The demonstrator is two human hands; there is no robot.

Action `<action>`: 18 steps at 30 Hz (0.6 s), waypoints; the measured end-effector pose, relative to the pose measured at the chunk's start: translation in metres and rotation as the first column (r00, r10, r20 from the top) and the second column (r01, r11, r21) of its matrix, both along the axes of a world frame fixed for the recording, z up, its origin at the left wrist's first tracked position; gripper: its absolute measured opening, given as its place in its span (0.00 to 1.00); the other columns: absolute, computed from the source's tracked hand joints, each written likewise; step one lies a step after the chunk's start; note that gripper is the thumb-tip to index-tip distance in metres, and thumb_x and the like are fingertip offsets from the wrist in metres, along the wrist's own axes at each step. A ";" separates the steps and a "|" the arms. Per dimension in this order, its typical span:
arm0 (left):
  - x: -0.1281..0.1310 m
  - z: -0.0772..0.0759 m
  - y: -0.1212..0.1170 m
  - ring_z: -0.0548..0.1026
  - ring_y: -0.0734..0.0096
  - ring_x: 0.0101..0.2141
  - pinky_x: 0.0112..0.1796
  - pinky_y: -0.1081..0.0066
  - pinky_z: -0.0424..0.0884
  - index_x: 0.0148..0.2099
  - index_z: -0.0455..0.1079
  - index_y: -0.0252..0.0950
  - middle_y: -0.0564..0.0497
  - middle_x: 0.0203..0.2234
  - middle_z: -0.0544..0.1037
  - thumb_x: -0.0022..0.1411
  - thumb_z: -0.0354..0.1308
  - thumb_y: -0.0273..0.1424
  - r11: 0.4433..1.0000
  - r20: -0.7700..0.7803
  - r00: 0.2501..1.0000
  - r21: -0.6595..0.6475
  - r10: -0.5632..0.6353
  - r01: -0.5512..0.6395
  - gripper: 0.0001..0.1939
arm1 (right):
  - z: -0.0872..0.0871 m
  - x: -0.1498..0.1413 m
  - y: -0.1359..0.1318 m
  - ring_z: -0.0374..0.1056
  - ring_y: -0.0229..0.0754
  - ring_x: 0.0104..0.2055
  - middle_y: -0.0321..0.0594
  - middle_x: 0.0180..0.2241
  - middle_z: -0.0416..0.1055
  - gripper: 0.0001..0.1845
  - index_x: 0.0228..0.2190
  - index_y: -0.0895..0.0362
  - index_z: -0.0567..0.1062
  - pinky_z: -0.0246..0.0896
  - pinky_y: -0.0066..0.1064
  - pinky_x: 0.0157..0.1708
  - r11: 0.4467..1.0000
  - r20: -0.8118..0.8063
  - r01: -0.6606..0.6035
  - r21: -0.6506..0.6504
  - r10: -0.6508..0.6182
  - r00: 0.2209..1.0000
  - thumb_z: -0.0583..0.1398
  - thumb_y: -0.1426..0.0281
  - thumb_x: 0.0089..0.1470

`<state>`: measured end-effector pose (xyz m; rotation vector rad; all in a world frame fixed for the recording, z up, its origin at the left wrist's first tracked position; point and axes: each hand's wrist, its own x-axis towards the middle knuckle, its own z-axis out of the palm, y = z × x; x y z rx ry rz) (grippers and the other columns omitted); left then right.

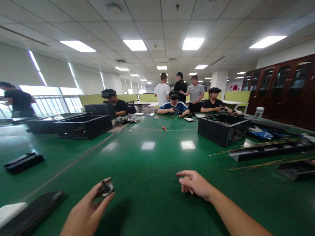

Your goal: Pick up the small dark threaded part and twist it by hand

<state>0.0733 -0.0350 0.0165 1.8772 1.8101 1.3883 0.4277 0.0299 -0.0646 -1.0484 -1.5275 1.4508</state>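
My left hand (90, 205) is raised over the near edge of the green table (147, 164), pinching a small round dark-and-silver part (107, 189) between thumb and fingertips. My right hand (194, 183) hovers a little to the right, just above the table. Its index finger points left, the other fingers are loosely curled, and nothing shows in it.
A black panel (31, 213) and a white sheet (11, 211) lie at the near left, another black piece (23, 162) further left. Open black computer cases (222, 127) (83, 126) stand mid-table, with long black panels (268, 150) and thin rods on the right. A red screwdriver (164, 128) lies beyond. Several people sit and stand at the far end.
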 end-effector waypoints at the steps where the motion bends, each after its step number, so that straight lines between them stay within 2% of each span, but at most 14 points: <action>1: 0.015 0.001 0.012 0.82 0.61 0.34 0.39 0.64 0.78 0.51 0.70 0.44 0.55 0.37 0.83 0.55 0.63 0.46 0.995 0.052 0.995 -0.063 -0.080 0.083 0.24 | -0.001 0.000 0.000 0.58 0.31 0.17 0.37 0.23 0.75 0.33 0.52 0.64 0.71 0.49 0.24 0.19 1.000 -0.003 0.008 0.011 -0.008 1.000 0.64 0.55 0.52; 2: 0.034 0.001 0.025 0.81 0.60 0.38 0.41 0.63 0.77 0.52 0.69 0.40 0.51 0.40 0.82 0.55 0.63 0.44 0.977 0.120 0.977 -0.103 -0.176 0.188 0.25 | -0.002 0.000 0.000 0.58 0.31 0.17 0.37 0.23 0.75 0.33 0.52 0.64 0.71 0.50 0.24 0.19 1.000 -0.009 0.017 0.022 -0.017 1.000 0.64 0.55 0.52; 4: 0.074 -0.003 0.046 0.80 0.58 0.43 0.43 0.64 0.76 0.47 0.70 0.36 0.47 0.41 0.81 0.55 0.63 0.39 0.918 0.190 0.916 -0.117 -0.354 0.379 0.19 | -0.004 0.001 0.000 0.58 0.32 0.17 0.36 0.23 0.74 0.33 0.52 0.64 0.70 0.49 0.24 0.19 0.998 -0.019 0.037 0.044 -0.036 0.999 0.64 0.54 0.52; 6: 0.109 -0.012 0.061 0.79 0.60 0.42 0.42 0.65 0.75 0.44 0.71 0.35 0.46 0.39 0.81 0.56 0.62 0.36 0.856 0.181 0.862 -0.134 -0.474 0.499 0.15 | -0.006 0.002 0.002 0.59 0.32 0.18 0.34 0.23 0.72 0.32 0.51 0.63 0.70 0.49 0.24 0.18 0.995 -0.015 0.063 0.078 -0.062 0.998 0.64 0.55 0.51; 8: 0.129 -0.025 0.067 0.78 0.62 0.41 0.44 0.65 0.74 0.45 0.72 0.35 0.47 0.38 0.80 0.59 0.60 0.35 0.814 0.165 0.825 -0.146 -0.541 0.563 0.13 | -0.008 0.001 0.004 0.59 0.33 0.19 0.32 0.22 0.71 0.29 0.49 0.62 0.70 0.49 0.24 0.19 0.988 -0.004 0.098 0.118 -0.098 0.995 0.65 0.57 0.50; 10: 0.134 -0.040 0.067 0.78 0.62 0.42 0.46 0.64 0.74 0.49 0.71 0.36 0.47 0.40 0.80 0.63 0.57 0.35 0.789 0.167 0.803 -0.156 -0.571 0.594 0.14 | -0.011 -0.001 0.008 0.61 0.34 0.20 0.31 0.21 0.69 0.26 0.47 0.61 0.71 0.51 0.25 0.21 0.978 -0.008 0.139 0.156 -0.140 0.990 0.65 0.60 0.49; 13: 0.124 -0.053 0.066 0.77 0.62 0.44 0.48 0.64 0.74 0.52 0.71 0.39 0.47 0.44 0.80 0.63 0.57 0.36 0.779 0.114 0.797 -0.172 -0.592 0.603 0.16 | -0.014 -0.007 0.014 0.61 0.35 0.22 0.30 0.21 0.68 0.25 0.47 0.60 0.70 0.52 0.26 0.23 0.963 -0.030 0.185 0.198 -0.182 0.983 0.65 0.63 0.49; 18: 0.115 -0.053 0.071 0.77 0.61 0.44 0.48 0.62 0.73 0.52 0.71 0.39 0.47 0.44 0.79 0.56 0.63 0.29 0.828 -0.005 0.835 -0.136 -0.550 0.544 0.20 | -0.013 -0.011 0.016 0.57 0.34 0.22 0.29 0.23 0.67 0.30 0.53 0.59 0.66 0.50 0.25 0.24 0.966 -0.048 0.164 0.200 -0.157 0.986 0.64 0.68 0.48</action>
